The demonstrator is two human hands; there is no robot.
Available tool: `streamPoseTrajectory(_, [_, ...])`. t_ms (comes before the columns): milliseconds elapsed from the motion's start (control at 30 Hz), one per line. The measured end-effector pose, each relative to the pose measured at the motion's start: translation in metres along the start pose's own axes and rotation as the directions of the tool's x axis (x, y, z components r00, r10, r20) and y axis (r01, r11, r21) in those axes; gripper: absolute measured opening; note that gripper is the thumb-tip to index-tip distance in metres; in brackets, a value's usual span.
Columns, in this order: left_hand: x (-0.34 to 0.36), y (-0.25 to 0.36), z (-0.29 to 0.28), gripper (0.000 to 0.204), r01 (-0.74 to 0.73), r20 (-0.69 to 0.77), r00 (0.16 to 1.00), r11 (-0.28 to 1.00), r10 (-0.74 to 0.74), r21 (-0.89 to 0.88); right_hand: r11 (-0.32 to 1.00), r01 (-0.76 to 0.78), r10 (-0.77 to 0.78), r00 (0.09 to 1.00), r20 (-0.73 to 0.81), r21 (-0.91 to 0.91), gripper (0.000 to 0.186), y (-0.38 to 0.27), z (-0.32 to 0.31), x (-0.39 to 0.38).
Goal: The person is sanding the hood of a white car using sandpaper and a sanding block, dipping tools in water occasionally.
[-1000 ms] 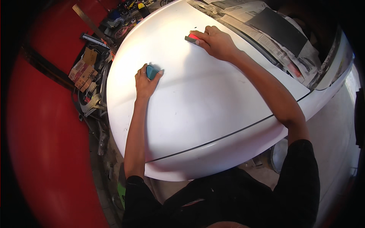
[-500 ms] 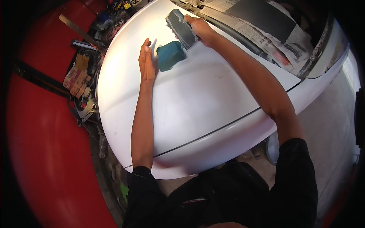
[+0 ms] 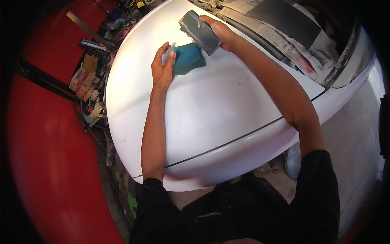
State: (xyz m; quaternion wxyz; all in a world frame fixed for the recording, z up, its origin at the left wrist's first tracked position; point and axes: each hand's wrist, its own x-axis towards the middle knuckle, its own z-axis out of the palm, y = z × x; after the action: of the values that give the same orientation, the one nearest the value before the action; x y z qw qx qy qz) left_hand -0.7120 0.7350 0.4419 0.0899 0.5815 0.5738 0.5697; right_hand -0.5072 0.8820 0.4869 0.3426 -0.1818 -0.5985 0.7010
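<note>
My right hand (image 3: pixel 219 32) grips a sanding block (image 3: pixel 201 33) wrapped in dark grey sandpaper with pale smears on it. I hold it tilted just over the far part of a white car hood (image 3: pixel 211 105). A teal sponge (image 3: pixel 189 58) lies on the hood below and left of the block. At the sponge's left side is my left hand (image 3: pixel 163 67), open, its thumb apart from the slightly bent fingers. The thumb tip is at the sponge's edge; I cannot tell whether they touch. Nothing is in that hand.
Newspaper sheets (image 3: pixel 266 40) and a dark sheet (image 3: pixel 284 22) cover the area behind the hood at the upper right. To the left stand a cardboard box (image 3: pixel 83 83), a wooden stick (image 3: pixel 87 28) and mixed clutter. A red car body (image 3: pixel 53 162) fills the far left.
My left hand has turned, and its thumb has spread away from the fingers toward the sponge. The sanding block has tilted a little in my right hand. The view has shifted slightly.
</note>
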Motion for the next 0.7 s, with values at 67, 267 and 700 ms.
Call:
streamPoseTrajectory(67, [-0.004,0.008,0.0,0.059,-0.027,-0.036,0.999,1.0,0.027,-0.007,0.982,0.098,-0.104,0.994,0.031,0.16,0.051,-0.007,0.0,0.001])
streamPoseTrajectory(267, [-0.019,0.039,-0.002,0.045,-0.384,-0.291,0.88,0.923,0.375,0.031,0.976,-0.008,-0.031,0.984,0.175,0.216,0.057,-0.019,0.039,-0.022])
streamPoseTrajectory(700, [-0.026,0.063,-0.007,0.054,0.219,0.277,0.961,0.613,-0.001,-0.759,0.973,-0.159,0.122,0.97,0.209,0.167,0.045,-0.006,0.078,-0.062])
